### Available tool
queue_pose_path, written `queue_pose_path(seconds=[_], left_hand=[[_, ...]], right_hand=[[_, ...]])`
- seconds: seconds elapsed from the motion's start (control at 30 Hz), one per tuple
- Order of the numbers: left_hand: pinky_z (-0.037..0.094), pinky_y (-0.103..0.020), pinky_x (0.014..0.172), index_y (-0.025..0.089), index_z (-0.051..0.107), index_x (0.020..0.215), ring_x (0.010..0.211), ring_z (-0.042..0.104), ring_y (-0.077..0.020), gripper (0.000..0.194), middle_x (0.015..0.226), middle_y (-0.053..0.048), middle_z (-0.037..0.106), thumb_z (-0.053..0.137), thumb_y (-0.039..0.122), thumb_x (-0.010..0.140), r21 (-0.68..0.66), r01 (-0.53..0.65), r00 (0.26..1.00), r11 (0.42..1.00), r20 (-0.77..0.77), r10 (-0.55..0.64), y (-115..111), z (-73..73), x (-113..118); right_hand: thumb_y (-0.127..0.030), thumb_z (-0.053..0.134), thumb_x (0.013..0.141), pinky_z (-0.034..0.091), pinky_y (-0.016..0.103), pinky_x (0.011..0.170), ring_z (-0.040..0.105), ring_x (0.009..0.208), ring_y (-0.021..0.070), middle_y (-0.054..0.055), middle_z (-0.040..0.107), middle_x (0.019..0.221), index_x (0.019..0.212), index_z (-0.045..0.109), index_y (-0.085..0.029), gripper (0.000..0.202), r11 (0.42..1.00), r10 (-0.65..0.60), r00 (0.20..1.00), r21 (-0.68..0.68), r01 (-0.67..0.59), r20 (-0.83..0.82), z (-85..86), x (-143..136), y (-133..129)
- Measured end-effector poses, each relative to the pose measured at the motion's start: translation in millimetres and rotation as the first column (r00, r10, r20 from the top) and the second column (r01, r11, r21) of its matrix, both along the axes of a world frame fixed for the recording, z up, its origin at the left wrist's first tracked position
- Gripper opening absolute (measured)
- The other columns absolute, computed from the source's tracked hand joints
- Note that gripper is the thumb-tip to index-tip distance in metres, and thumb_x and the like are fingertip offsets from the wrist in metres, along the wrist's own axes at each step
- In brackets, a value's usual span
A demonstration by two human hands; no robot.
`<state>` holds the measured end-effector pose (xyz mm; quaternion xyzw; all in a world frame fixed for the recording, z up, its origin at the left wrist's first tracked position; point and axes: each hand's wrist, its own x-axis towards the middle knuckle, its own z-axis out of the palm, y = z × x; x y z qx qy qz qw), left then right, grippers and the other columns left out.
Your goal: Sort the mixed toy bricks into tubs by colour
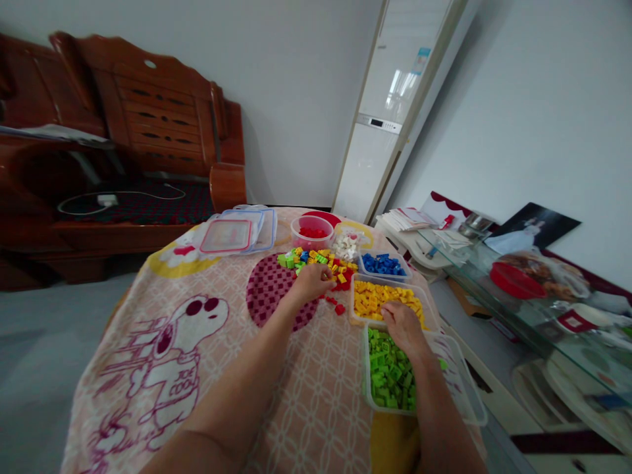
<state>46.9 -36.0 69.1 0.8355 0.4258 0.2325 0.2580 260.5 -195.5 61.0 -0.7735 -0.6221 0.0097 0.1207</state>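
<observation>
- Closest in my view, by the right edge of the cloth-covered table [320,395], I have a clear plastic box [366,375] of green building bricks [388,368]; the right forearm crosses above it.
- Just beyond is a second clear box [430,313] holding yellow building bricks [368,299]. The right hand [402,324] is at its near side, fingers curled inward; I can't tell whether they grip a brick.
- The left hand [312,280] is well apart from the right, farther toward the table's far edge, fingertips drawn together at the near side of a mixed brick pile [320,255] of green, yellow, blue and red. From here I can't tell if anything is pinched.
- Loose red pieces [340,308] lie on the cloth between that hand and the yellow box.
- Behind the yellow box, along the right edge, I see a smaller box [405,268] of blue bricks [381,264], with white bricks [346,247] heaped beside it.
- Near the far edge stands a round tub [296,238] with red bricks [311,233]; toward the far left corner, clear lids [227,235] overlap.
- Past the table I get a carved wooden sofa [162,118] and a tall white air conditioner [372,148].
</observation>
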Motion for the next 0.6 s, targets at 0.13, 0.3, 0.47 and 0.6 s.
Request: queue_pose_path(seconds=[0.13, 0.3, 0.47, 0.6], left_hand=[[0.046, -0.020, 0.063, 0.015, 0.069, 0.092, 0.063, 0.063, -0.0116, 0.020, 0.070, 0.000, 0.070, 0.063, 0.026, 0.077, -0.101, 0.108, 0.976, 0.989, 0.202, -0.086, -20, -4.8, 27], [0.049, -0.022, 0.069, 0.017, 0.068, 0.107, 0.068, 0.064, -0.0118, 0.033, 0.080, 0.000, 0.071, 0.064, 0.018, 0.074, -0.035, 0.180, 0.944, 0.983, 0.287, -0.163, -42, -14.3, 49], [0.051, -0.027, 0.083, 0.017, 0.068, 0.107, 0.085, 0.065, -0.0155, 0.031, 0.095, -0.005, 0.072, 0.058, 0.013, 0.078, 0.066, 0.104, 0.960, 0.992, 0.253, -0.118, -36, -21.2, 47], [0.047, -0.033, 0.097, 0.015, 0.065, 0.112, 0.107, 0.060, -0.0208, 0.034, 0.111, -0.011, 0.067, 0.055, 0.011, 0.081, 0.236, 0.015, 0.982, 0.972, 0.179, -0.059, -16, -25.2, 40]], right_hand=[[-0.019, 0.045, 0.092, 0.040, 0.026, 0.088, 0.062, 0.096, 0.0184, 0.009, 0.071, 0.096, 0.090, 0.072, -0.015, 0.027, 1.000, 0.003, 1.000, -0.003, -0.003, -0.004, -0.2, 1, 0], [-0.019, 0.045, 0.092, 0.040, 0.026, 0.085, 0.062, 0.093, 0.0183, 0.009, 0.071, 0.095, 0.089, 0.072, -0.015, 0.027, 1.000, 0.018, 1.000, 0.000, -0.018, -0.012, -0.3, 1, 0], [-0.020, 0.045, 0.092, 0.040, 0.026, 0.086, 0.062, 0.093, 0.0181, 0.009, 0.070, 0.095, 0.087, 0.071, -0.015, 0.027, 1.000, 0.014, 1.000, 0.003, -0.014, -0.008, -1.4, 2, 0], [-0.020, 0.044, 0.092, 0.039, 0.025, 0.086, 0.061, 0.094, 0.0181, 0.009, 0.070, 0.094, 0.087, 0.071, -0.016, 0.027, 1.000, 0.014, 1.000, 0.013, -0.014, -0.007, -2.0, 2, 0]])
